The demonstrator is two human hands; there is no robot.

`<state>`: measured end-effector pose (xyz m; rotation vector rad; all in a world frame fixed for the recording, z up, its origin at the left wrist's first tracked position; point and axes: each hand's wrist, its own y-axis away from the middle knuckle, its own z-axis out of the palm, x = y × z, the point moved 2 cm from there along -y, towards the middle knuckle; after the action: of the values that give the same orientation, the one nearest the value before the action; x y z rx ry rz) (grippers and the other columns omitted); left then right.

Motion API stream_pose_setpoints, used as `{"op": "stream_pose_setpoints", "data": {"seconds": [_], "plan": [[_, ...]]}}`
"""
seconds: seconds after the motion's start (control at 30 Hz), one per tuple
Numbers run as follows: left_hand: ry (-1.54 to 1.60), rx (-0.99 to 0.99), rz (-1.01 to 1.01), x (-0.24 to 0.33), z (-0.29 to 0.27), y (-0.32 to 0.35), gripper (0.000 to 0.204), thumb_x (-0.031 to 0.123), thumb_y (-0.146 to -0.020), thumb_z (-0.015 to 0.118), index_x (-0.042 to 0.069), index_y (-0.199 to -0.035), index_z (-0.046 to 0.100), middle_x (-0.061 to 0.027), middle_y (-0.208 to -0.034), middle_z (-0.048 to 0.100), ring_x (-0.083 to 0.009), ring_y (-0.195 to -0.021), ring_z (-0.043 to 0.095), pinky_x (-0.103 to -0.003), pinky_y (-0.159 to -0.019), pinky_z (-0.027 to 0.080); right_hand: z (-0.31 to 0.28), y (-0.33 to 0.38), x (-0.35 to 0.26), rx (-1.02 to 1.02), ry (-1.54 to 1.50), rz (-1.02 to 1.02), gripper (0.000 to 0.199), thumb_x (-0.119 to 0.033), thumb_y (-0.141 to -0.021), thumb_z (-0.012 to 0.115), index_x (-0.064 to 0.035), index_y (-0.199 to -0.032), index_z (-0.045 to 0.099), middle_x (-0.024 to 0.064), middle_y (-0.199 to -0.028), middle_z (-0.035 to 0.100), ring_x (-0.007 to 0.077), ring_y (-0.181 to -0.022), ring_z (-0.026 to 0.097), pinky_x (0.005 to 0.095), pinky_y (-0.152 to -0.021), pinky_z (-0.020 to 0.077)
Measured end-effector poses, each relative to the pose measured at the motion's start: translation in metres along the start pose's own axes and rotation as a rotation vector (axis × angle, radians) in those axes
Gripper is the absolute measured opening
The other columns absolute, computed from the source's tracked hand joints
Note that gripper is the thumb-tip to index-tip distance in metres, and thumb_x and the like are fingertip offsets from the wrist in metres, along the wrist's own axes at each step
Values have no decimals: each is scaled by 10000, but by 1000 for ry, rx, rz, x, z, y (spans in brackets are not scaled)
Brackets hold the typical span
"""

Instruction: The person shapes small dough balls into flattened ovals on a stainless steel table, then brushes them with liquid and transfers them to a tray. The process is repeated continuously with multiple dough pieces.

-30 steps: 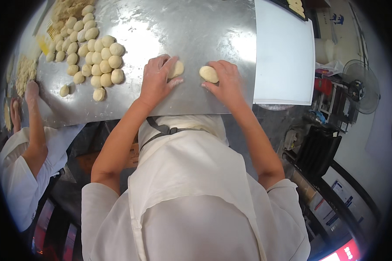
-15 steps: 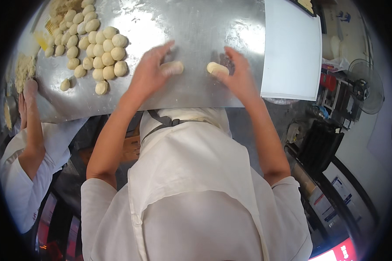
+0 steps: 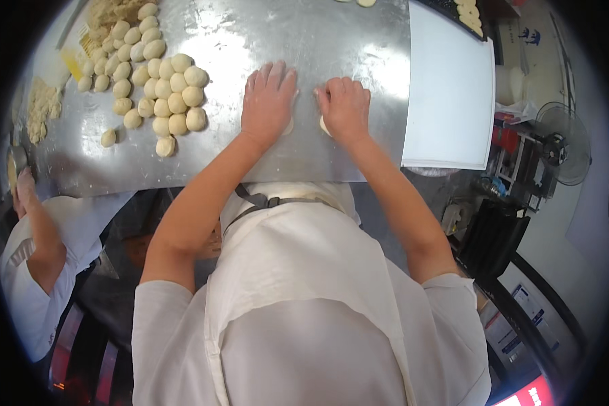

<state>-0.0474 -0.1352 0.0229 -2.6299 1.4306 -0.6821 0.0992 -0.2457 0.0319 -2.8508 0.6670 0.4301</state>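
Note:
My left hand (image 3: 269,101) lies palm down on the metal table, fingers stretched forward. Beneath its palm is a pale dough piece (image 3: 288,126), only its edge showing by the thumb side. To the right, my right hand (image 3: 346,108) is closed, its fingers curled under, over another dough piece (image 3: 323,126). That piece shows as a thin rim beside the wrist; the rest is hidden. Left of my hands several round dough balls (image 3: 176,103) sit in a cluster, with one dough ball (image 3: 108,138) apart from them.
A white board (image 3: 446,101) borders the metal table (image 3: 216,166) on the right. Beyond it is a dark tray (image 3: 446,8) with shaped dough pieces. Crumbly dough (image 3: 44,108) lies at far left, near a co-worker's hand (image 3: 26,186). A fan (image 3: 561,143) stands at right.
Both hands have come down over the two dough pieces, which were in view between thumb and fingers. My right fingers have curled in. The co-worker's hand has moved nearer the table's edge.

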Motion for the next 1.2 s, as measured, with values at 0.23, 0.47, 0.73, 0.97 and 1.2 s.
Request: {"op": "stream_pose_setpoints", "data": {"seconds": [0.23, 0.47, 0.73, 0.97, 1.2], "plan": [[308, -65, -295, -23, -52, 30, 366, 132, -983, 645, -14, -1318, 638, -217, -1395, 605, -420, -1310, 538, -474, -1115, 428, -49, 25, 26, -174, -332, 16, 215, -219, -879, 787, -44, -931, 672, 147, -993, 654, 355, -949, 621, 455, -831, 508], [649, -295, -716, 6, -43, 70, 329, -23, -878, 732, 32, -1179, 610, -143, -1195, 670, -281, -1075, 647, -386, -957, 511, -53, 40, 8, -551, -406, 344, 321, -136, -864, 811, -43, -1086, 597, 124, -1032, 658, 311, -918, 653, 402, -799, 528], [467, 178, -497, -44, -59, -49, 276, -27, -851, 751, 45, -1085, 623, -106, -1010, 695, -252, -884, 643, -373, -836, 516, -63, -72, 108, 65, -845, 541, 266, -54, -906, 762, -12, -1142, 646, 65, -1030, 684, 150, -940, 649, 296, -834, 547], [177, 340, -134, -82, 1, -170, 310, 20, -888, 748, 59, -1185, 673, -123, -1143, 710, -333, -1069, 647, -414, -930, 529, -41, -195, 153, 351, -126, 49, 341, -49, -905, 717, -38, -1237, 639, 143, -1224, 670, 345, -1197, 581, 461, -1034, 470], [461, 310, -592, -101, 9, -164, 435, 62, -997, 625, 18, -1429, 594, -125, -1374, 659, -216, -1203, 640, -354, -1037, 506, -53, -179, 173, 213, -660, 411, 396, 18, -950, 578, -17, -1344, 600, 146, -1232, 669, 310, -1100, 633, 429, -972, 514]]}}
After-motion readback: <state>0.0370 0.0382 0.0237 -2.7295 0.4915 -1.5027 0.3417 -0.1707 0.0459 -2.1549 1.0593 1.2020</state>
